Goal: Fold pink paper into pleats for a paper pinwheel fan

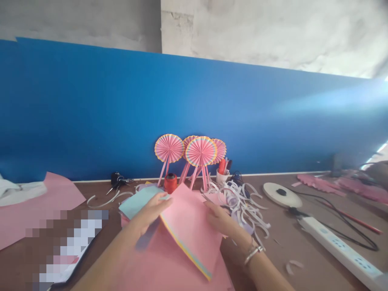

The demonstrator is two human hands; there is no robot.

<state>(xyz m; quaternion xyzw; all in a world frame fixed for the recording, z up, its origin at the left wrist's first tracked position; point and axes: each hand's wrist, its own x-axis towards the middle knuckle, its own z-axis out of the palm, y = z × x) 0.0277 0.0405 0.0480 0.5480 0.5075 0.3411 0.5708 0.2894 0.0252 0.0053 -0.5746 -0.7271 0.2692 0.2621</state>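
A pink sheet of paper [189, 226] with a yellow and blue striped edge is held tilted between my hands. My left hand [156, 208] pinches its upper left side, and my right hand [220, 218] grips its right side, with some fingers hidden behind it. Below it lies a larger pink sheet [157, 266]. A light blue sheet [138, 202] rests just beyond my left hand. Several pleated pink paper fans [201, 151] on pink sticks stand behind the papers, by a red container [170, 184] with a dark top.
Curled white paper strips [245, 206] are heaped right of my right hand. A white cup [222, 176] holds tools. Farther right are a white disc [281, 193] and a power strip [339, 244]. Keys [118, 180] and a large pink sheet [60, 194] lie left. A blue panel [121, 105] borders the table.
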